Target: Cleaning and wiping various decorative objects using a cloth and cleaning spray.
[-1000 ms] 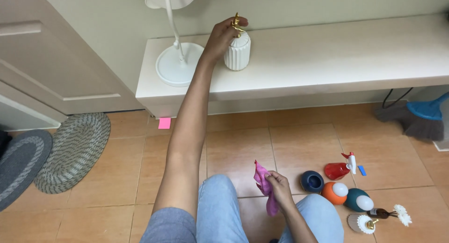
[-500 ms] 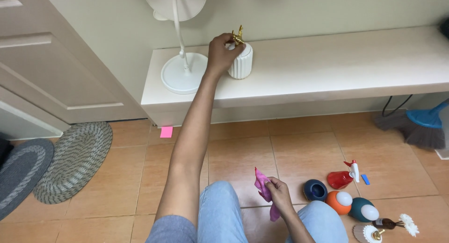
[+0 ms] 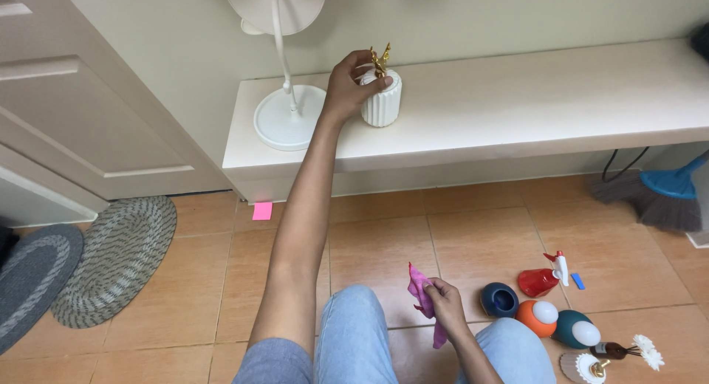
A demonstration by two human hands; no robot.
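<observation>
Left hand (image 3: 348,85) grips white ribbed jar (image 3: 382,100); right hand (image 3: 445,299) holds pink cloth (image 3: 421,292).

A long cream shelf (image 3: 517,111) along the wall, above a floor of orange-brown tiles (image 3: 473,229).

On the shelf stand a white ribbed ceramic jar (image 3: 382,102) and the round white base of a lamp (image 3: 289,117). On the floor lie two oval braided grey rugs (image 3: 117,260), a small pink paper note (image 3: 262,211), a red spray bottle (image 3: 543,279), a dark blue bowl (image 3: 499,300) and two egg-shaped holders (image 3: 557,323).
</observation>
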